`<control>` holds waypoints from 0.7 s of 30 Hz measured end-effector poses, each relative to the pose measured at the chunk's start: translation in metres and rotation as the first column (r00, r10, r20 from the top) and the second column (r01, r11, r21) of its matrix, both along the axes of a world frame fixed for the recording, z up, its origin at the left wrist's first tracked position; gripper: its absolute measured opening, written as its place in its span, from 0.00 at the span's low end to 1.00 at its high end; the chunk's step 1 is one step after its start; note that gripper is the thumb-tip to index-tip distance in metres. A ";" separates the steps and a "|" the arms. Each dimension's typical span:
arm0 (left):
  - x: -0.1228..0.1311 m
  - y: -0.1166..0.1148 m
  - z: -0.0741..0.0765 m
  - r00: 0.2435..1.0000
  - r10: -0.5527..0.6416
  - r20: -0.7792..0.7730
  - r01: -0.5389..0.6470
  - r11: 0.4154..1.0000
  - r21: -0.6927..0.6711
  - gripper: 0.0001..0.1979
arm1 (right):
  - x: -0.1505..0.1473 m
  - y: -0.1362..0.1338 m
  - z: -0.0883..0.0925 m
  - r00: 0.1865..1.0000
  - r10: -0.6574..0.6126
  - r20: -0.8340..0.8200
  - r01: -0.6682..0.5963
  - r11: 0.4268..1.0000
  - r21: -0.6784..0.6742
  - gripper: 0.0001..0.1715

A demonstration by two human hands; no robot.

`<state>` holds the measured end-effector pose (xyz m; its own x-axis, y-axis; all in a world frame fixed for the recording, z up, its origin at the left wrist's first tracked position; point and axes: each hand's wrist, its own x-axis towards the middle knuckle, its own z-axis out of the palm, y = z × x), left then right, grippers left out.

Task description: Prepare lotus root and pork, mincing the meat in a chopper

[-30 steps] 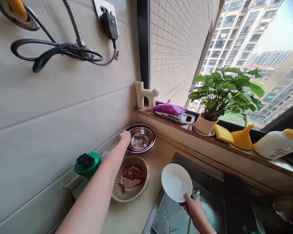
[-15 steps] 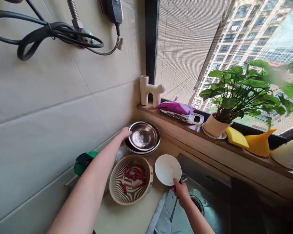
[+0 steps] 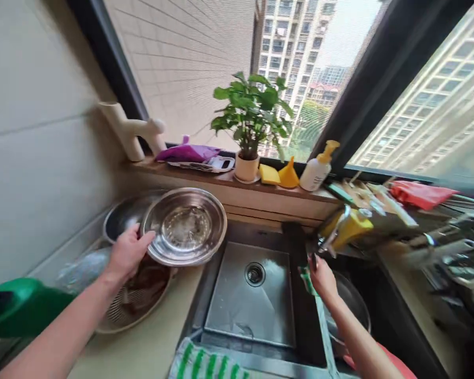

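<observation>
My left hand [image 3: 132,252] grips the near left rim of a shiny steel basin [image 3: 185,226], thumb on top. The basin is tilted towards me and overlaps the left edge of the sink [image 3: 253,295]. Behind it on the counter stands a larger steel basin [image 3: 120,216]. Under my left wrist, a beige strainer basket [image 3: 114,316] with dark red peppers [image 3: 146,287] is partly covered. My right hand [image 3: 322,279] is closed on the dark lower part of the faucet [image 3: 322,245], right of the drain; blur hides the finger detail.
A striped green-and-white cloth [image 3: 209,363] hangs at the sink's front edge. Right of the sink sit a pan [image 3: 351,300] and a yellow bottle [image 3: 353,226]. The windowsill carries a potted plant [image 3: 247,166], a yellow sponge [image 3: 269,174], a funnel [image 3: 289,173] and a pump bottle [image 3: 316,173].
The view has swung right. My left hand has lifted the steel basin off the larger one and brought it towards the sink. My right hand no longer holds the white bowl and is at the faucet.
</observation>
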<state>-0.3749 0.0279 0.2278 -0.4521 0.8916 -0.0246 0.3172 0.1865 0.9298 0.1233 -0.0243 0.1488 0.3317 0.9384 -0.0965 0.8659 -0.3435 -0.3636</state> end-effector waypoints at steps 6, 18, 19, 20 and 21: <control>0.201 -0.034 -0.080 0.921 -0.124 0.368 0.189 0.971 -0.146 0.06 | 0.092 0.025 0.017 0.962 0.044 0.269 -0.001 0.987 -0.158 0.29; 0.335 -0.057 -0.135 0.901 -0.145 0.410 0.249 0.945 -0.214 0.03 | 0.108 0.028 0.019 0.996 0.077 -0.035 -0.080 0.995 -0.067 0.19; 0.333 -0.055 -0.135 0.902 -0.173 0.397 0.273 0.938 -0.212 0.04 | 0.104 0.016 0.015 0.993 0.062 -0.097 -0.066 0.997 -0.042 0.21; 0.330 -0.053 -0.134 0.902 -0.203 0.381 0.300 0.929 -0.215 0.04 | 0.098 0.004 0.009 0.984 0.053 -0.170 -0.058 0.998 -0.026 0.23; 0.328 -0.051 -0.133 0.902 -0.235 0.361 0.329 0.918 -0.224 0.05 | 0.091 -0.008 0.002 0.967 0.047 -0.249 -0.053 0.998 -0.016 0.23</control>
